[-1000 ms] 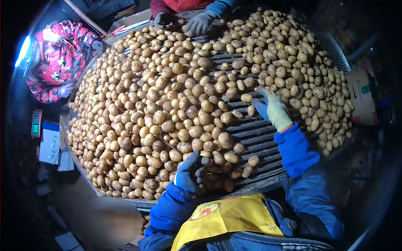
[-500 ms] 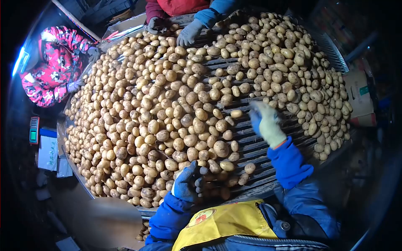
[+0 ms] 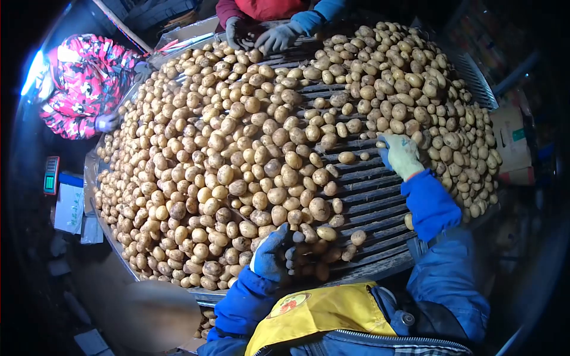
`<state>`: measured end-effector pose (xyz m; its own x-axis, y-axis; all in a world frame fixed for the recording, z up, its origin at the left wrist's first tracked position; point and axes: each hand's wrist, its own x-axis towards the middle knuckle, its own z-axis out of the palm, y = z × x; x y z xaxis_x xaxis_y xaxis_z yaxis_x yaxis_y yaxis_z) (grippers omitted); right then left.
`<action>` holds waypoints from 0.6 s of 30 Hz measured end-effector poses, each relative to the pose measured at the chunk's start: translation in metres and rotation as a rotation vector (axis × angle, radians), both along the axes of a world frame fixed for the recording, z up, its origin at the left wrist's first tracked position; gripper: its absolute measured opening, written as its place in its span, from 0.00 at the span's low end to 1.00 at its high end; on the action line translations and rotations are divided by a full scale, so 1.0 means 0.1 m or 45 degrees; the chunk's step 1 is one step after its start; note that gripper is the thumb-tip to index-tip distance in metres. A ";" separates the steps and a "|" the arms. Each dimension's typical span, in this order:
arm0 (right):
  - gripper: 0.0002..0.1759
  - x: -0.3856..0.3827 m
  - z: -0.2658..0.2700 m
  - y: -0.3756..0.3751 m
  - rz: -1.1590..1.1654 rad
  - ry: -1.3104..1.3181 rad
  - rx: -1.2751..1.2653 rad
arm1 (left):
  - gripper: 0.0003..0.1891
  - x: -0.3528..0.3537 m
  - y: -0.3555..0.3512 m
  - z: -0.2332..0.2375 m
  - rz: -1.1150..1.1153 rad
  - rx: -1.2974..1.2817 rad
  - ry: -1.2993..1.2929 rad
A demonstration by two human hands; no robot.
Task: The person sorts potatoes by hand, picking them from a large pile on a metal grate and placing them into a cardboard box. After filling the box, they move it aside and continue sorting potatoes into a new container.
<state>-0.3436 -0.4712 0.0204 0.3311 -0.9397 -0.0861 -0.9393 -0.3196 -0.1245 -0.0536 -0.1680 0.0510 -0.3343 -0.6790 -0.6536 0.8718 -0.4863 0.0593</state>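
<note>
My left hand (image 3: 272, 256), in a blue glove with grey fingertips, is at the near edge of the large left pile of potatoes (image 3: 196, 172). Its fingers are apart and curved beside several shadowed potatoes (image 3: 312, 252); no potato shows in its grip. My right hand (image 3: 401, 155) wears a pale glove with a blue palm. It hovers over the slatted rack (image 3: 371, 199), at the left edge of the right potato pile (image 3: 424, 101). Its fingers look bent but not closed, close to a small potato (image 3: 380, 144); the palm side is partly hidden.
Across the rack, a person's gloved hands (image 3: 278, 38) are at the far edge of the potatoes. Another person in a patterned jacket (image 3: 89, 86) is at the left edge. A scale display (image 3: 51, 175) and a white box (image 3: 69, 207) stand left; a cardboard box (image 3: 512, 139) is at right.
My right hand has moved right and slightly up to the right pile. A small potato now shows on the slats behind it. My left hand stays about where it was.
</note>
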 end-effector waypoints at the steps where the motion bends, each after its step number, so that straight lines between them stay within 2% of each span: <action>1: 0.19 0.02 -0.02 0.09 0.090 -0.103 -0.081 | 0.22 0.02 0.02 -0.03 -0.002 -0.006 -0.037; 4: 0.18 0.24 -0.04 0.35 0.197 -0.215 -0.180 | 0.22 0.01 0.03 -0.14 0.025 -0.034 -0.027; 6: 0.17 0.46 0.04 0.52 0.310 0.018 -0.159 | 0.22 0.00 0.00 -0.14 -0.024 -0.003 -0.155; 8: 0.16 0.52 -0.17 0.40 0.244 0.068 -0.168 | 0.22 0.02 -0.03 -0.08 -0.101 -0.048 -0.156; 10: 0.16 0.55 -0.24 0.31 0.184 0.113 -0.193 | 0.22 -0.02 -0.06 0.10 -0.102 -0.036 -0.145; 11: 0.15 0.55 -0.20 0.27 0.210 0.136 -0.140 | 0.22 0.06 -0.01 -0.05 -0.102 -0.187 0.006; 12: 0.14 0.54 -0.15 0.22 0.242 0.164 -0.090 | 0.22 0.06 0.01 -0.08 -0.078 -0.204 0.002; 14: 0.16 0.36 -0.33 0.16 0.230 -0.081 -0.168 | 0.24 0.04 0.01 -0.12 0.084 -0.112 -0.100; 15: 0.18 0.34 -0.31 0.16 0.025 -0.525 0.208 | 0.25 0.09 0.07 -0.27 0.108 -0.273 0.031; 16: 0.20 0.33 -0.31 0.20 -0.197 -0.952 0.601 | 0.25 0.08 0.08 -0.24 0.133 -0.280 0.034; 17: 0.22 0.42 -0.08 0.39 -0.175 -0.912 0.647 | 0.27 0.04 0.07 -0.19 0.167 -0.243 -0.006; 18: 0.22 0.42 -0.20 0.50 -0.133 -1.115 0.720 | 0.28 -0.01 0.04 -0.17 0.188 -0.203 -0.043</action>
